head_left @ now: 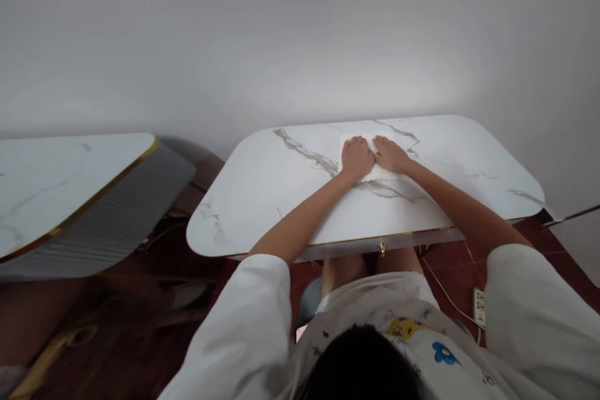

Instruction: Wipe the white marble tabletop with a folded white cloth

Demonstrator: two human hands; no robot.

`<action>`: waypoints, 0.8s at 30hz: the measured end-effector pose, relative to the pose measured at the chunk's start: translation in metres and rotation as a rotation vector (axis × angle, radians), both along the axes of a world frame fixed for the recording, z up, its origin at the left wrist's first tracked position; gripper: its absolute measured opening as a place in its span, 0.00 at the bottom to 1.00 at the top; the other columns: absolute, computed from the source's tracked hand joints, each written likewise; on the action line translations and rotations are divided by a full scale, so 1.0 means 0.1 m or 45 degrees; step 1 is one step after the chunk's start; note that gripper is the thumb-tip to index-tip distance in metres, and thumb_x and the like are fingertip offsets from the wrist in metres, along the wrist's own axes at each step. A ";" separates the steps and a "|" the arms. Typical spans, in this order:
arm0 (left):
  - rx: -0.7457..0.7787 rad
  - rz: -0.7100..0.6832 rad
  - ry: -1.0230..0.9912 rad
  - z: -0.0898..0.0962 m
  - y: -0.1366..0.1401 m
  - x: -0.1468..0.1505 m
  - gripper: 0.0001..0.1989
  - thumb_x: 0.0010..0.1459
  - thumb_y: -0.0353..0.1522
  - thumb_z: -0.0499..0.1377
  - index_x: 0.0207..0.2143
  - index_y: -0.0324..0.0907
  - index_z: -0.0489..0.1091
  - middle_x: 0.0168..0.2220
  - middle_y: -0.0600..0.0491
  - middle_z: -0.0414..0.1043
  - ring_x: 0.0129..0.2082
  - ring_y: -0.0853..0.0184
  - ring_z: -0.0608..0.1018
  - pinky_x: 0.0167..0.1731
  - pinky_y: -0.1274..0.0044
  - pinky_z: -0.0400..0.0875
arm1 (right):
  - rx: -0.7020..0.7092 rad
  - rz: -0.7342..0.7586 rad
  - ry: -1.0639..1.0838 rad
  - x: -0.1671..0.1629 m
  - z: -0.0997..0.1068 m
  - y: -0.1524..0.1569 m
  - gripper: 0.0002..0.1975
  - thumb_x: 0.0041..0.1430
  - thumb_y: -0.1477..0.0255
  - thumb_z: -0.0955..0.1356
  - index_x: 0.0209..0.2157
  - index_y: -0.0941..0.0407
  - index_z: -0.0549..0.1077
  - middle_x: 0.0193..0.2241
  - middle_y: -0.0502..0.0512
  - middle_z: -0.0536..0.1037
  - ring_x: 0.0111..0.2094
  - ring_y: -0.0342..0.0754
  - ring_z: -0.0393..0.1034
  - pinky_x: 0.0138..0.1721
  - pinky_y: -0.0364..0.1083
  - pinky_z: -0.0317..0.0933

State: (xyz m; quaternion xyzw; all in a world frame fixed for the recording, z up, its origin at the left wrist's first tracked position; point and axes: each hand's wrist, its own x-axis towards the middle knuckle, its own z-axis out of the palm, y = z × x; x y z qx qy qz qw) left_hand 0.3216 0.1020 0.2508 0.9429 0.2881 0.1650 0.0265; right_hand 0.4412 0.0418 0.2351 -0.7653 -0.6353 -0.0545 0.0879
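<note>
A thin white sheet, a paper tissue or cloth (388,174), lies on the white marble-patterned tabletop (262,194). My left hand (358,157) rests palm down on the sheet's left part, fingers pointing away from me and slightly bent. Close beside it, my right hand (390,154) presses on the right part, its fingers angled to the left. The two hands meet near the thumbs. Both palms and the middle of the sheet are hidden beneath them.
A plain pale wall (300,37) runs behind the table. To the left stands a second marble-patterned table (60,181) with a gold edge. A small gold knob (382,249) sits on the near drawer front. A power strip (479,307) with a white cable lies on the red floor.
</note>
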 end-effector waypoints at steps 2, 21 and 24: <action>0.015 0.000 -0.014 -0.03 0.25 0.09 0.18 0.62 0.27 0.43 0.48 0.35 0.67 0.54 0.40 0.68 0.58 0.56 0.66 0.59 0.66 0.55 | 0.027 -0.019 -0.015 0.07 -0.01 0.25 0.25 0.62 0.72 0.55 0.56 0.71 0.62 0.60 0.73 0.64 0.61 0.59 0.57 0.59 0.54 0.53; 0.053 0.008 -0.068 -0.12 0.97 1.05 0.18 0.62 0.30 0.45 0.47 0.34 0.69 0.49 0.39 0.71 0.53 0.55 0.69 0.56 0.66 0.56 | 0.081 -0.118 0.012 1.03 -0.19 0.97 0.30 0.66 0.69 0.50 0.63 0.72 0.54 0.64 0.70 0.56 0.65 0.57 0.49 0.63 0.56 0.47; 0.034 -0.045 -0.081 -0.13 0.81 1.13 0.19 0.62 0.30 0.45 0.48 0.32 0.68 0.51 0.39 0.70 0.55 0.56 0.68 0.58 0.67 0.55 | 0.095 -0.157 0.014 1.09 -0.22 0.77 0.31 0.65 0.68 0.50 0.63 0.73 0.53 0.64 0.72 0.55 0.66 0.58 0.48 0.63 0.57 0.46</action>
